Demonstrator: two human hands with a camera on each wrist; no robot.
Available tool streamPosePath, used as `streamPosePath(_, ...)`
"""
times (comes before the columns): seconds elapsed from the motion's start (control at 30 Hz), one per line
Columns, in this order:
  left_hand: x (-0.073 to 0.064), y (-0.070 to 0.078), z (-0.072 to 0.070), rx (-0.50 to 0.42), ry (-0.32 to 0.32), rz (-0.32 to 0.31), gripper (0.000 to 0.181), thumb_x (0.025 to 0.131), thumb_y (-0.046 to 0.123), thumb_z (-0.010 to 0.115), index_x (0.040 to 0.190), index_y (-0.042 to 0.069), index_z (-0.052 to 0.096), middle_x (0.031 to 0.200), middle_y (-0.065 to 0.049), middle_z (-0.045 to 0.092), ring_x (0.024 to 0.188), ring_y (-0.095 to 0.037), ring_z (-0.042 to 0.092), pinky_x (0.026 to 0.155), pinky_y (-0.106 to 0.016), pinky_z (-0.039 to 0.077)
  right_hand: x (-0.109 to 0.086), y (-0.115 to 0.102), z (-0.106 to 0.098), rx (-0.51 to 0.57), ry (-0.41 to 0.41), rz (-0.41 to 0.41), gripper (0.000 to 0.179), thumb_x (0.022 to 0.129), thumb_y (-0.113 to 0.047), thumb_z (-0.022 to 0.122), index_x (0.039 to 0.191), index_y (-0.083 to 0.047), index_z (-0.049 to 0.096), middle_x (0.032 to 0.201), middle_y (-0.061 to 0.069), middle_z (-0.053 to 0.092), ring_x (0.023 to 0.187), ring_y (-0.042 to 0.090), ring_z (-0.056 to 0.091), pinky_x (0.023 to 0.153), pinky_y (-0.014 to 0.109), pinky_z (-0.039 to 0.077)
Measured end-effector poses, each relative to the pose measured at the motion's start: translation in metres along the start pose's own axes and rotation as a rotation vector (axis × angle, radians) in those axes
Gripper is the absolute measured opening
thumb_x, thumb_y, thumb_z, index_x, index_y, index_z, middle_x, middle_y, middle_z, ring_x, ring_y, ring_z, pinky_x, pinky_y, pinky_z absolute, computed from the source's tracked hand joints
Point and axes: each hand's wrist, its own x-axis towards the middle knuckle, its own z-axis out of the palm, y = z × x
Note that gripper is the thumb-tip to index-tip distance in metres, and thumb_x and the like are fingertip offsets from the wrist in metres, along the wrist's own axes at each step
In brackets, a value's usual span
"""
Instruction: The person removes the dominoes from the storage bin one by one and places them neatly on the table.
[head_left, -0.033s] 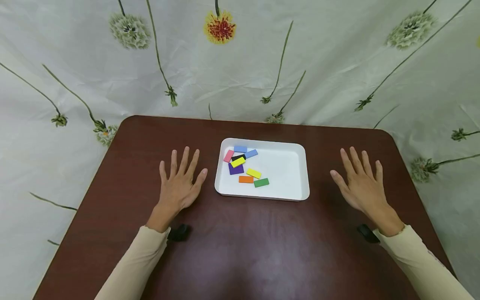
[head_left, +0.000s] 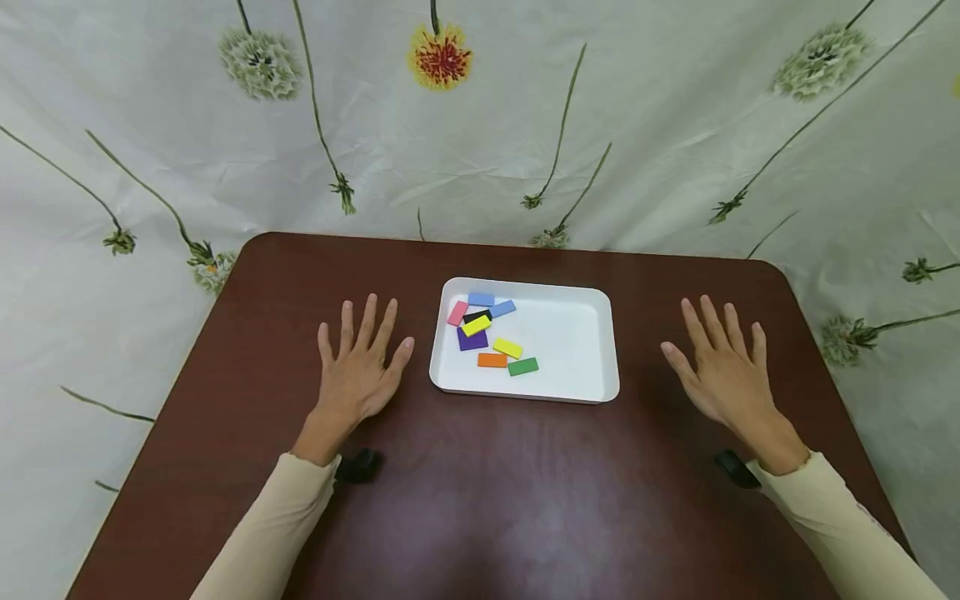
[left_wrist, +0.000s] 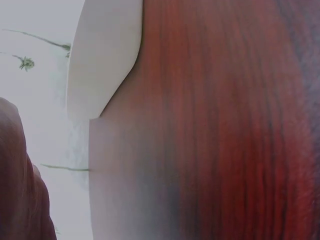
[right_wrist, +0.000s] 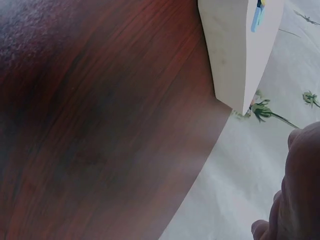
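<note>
A white tray lies between the two hands, with small flat coloured blocks gathered in its left half. Among them are a purple block, an orange block, a green block and a pink block. Two yellow ones, two blue ones and a black block lie there too; one yellow block overlaps the black and purple ones. Left of the tray, my left hand has its fingers spread and holds nothing. My right hand, also spread and holding nothing, is to the tray's right.
The dark brown table has rounded far corners. Behind it hangs a pale cloth printed with flowers. Each wrist carries a small black device, such as the one at the left. Both wrist views show the tray's outer wall.
</note>
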Motion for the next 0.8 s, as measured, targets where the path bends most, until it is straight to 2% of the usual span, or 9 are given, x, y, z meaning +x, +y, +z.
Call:
streamPosePath(0.13,-0.001,0.000,0.001,-0.009,0.000,0.004,0.074,0.101,0.068,0.017,0.163,0.028,0.004,0.170,-0.007,-0.003,0.155,-0.035,-0.016,0.116,-0.068,-0.013,0.000,-0.001,0.003,0.020,0.021,-0.005,0.073,0.106,-0.058,0.026,0.163,-0.017,0.003,0.169,0.016,0.001,0.154,0.043,-0.004,0.116,0.071,-0.005)
streamPosePath(0.33,-0.005,0.003,0.006,-0.023,-0.004,0.011,0.073,0.101,0.067,0.019,0.162,0.029,0.004,0.170,-0.008,-0.001,0.155,-0.039,-0.009,0.116,-0.069,-0.011,0.004,-0.009,0.011,0.065,0.055,-0.058,0.069,0.107,-0.053,0.032,0.162,-0.016,0.012,0.167,0.020,0.013,0.154,0.044,0.008,0.115,0.071,0.006)
streamPosePath(0.5,-0.004,0.009,0.010,-0.044,-0.008,0.025,0.072,0.102,0.067,0.020,0.162,0.031,0.005,0.170,-0.007,0.000,0.155,-0.039,-0.008,0.116,-0.069,-0.010,0.009,-0.015,0.013,0.073,0.092,-0.090,0.068,0.107,-0.050,0.036,0.162,-0.017,0.016,0.166,0.020,0.017,0.154,0.042,0.011,0.115,0.070,0.008)
streamPosePath(0.8,-0.004,0.021,0.015,-0.059,-0.028,0.060,0.072,0.102,0.065,0.022,0.162,0.032,0.000,0.170,-0.008,0.001,0.155,-0.040,-0.003,0.116,-0.069,-0.007,0.015,-0.026,0.012,0.076,0.098,-0.131,0.066,0.107,-0.049,0.038,0.162,-0.019,0.018,0.166,0.018,0.018,0.153,0.043,0.015,0.116,0.069,0.010)
